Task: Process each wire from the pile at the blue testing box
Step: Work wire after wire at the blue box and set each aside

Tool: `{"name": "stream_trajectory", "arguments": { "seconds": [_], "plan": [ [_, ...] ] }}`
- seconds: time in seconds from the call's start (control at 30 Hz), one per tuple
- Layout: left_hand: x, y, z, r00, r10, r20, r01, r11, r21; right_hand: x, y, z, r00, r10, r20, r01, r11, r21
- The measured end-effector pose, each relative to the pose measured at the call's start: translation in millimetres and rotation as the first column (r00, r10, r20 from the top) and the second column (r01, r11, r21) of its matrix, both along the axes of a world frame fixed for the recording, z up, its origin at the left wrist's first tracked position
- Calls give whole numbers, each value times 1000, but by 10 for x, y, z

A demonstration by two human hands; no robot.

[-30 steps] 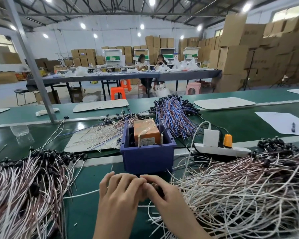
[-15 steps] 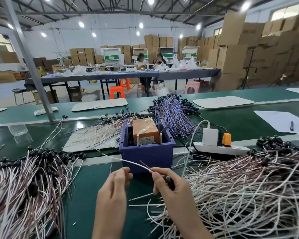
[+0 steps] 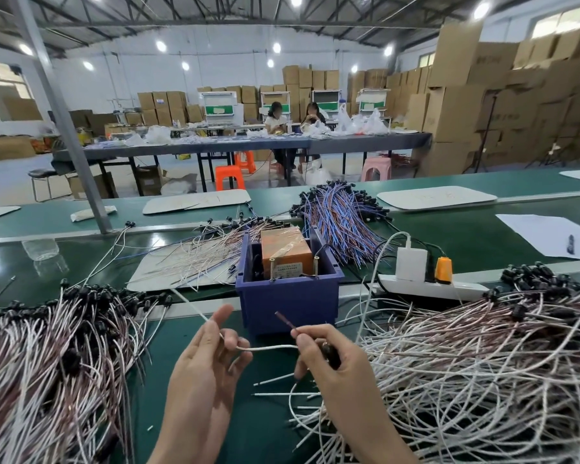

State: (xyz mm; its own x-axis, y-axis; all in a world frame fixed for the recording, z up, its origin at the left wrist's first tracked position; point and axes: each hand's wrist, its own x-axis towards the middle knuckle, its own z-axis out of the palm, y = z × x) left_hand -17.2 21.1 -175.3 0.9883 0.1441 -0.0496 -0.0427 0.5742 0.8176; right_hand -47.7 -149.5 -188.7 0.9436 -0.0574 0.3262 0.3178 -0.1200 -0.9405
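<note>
Wire (image 3: 272, 347), one piece, white strand and brown strand: held in the air between both hands, just in front of the blue box (image 3: 288, 306) and apart from it; white strand runs through the left hand (image 3: 201, 373) and ends free beyond it, up and to the left; brown strand tip sticks up out of the right hand (image 3: 329, 366) toward the box.
Left grip: lower fingers curled, pinching the white strand; forefinger straight and raised.
Right grip: thumb and forefinger pressed together on the wire where the strands part; a dark bead sits in the palm behind them.
Blue box: open-topped, standing on the green surface (image 3: 248, 426); orange block (image 3: 287, 249) inside; two upright metal pins (image 3: 271, 270) at its near edge.
Pile (image 3: 476, 370) of white and brown wires: right of the hands; right wrist lies over its near edge.
Second heap (image 3: 47, 349), black-tipped wires: left, apart from the hands.
Blue-and-purple bundle (image 3: 342, 219): behind the box, to the right.
Power strip (image 3: 429, 289): just right of the box; white charger (image 3: 411, 264) and orange plug (image 3: 443, 269) seated in it.
Paper (image 3: 543, 232): far right; pen (image 3: 570, 244) on it.
</note>
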Motion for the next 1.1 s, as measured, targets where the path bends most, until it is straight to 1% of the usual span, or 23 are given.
{"name": "stream_trajectory", "arguments": {
  "seconds": [0.1,0.2,0.3,0.37,0.43,0.6,0.7,0.77,0.9,1.1],
  "plan": [
    [-15,-36,-48,996,52,71,-65,981,182,8,-40,20,993,-118,6,118,989,87],
    [-50,-61,-121,984,89,154,-147,894,424,49,-122,32,970,-242,-30,243,951,193],
    [-88,-111,-170,979,59,193,-156,827,539,114,-182,47,952,-295,-79,306,914,267],
    [-94,-158,-175,981,25,194,-136,800,584,162,-180,64,945,-315,-91,328,903,277],
    [-85,-209,-185,979,14,203,-138,777,614,215,-160,86,933,-350,-77,358,902,242],
    [-131,-306,-190,962,14,271,-212,662,719,406,-76,142,896,-438,-71,443,878,181],
    [-178,-339,-191,958,43,282,-247,623,743,506,-3,151,881,-465,-93,474,864,172],
    [-197,-344,-192,962,36,269,-237,598,765,550,41,131,876,-473,-99,483,860,166],
    [-226,-359,-195,973,-13,231,-183,568,802,570,82,90,879,-469,-81,476,869,132],
    [-227,-374,-214,977,-23,214,-161,578,800,584,108,70,888,-456,-62,461,881,106]
  ]
}}
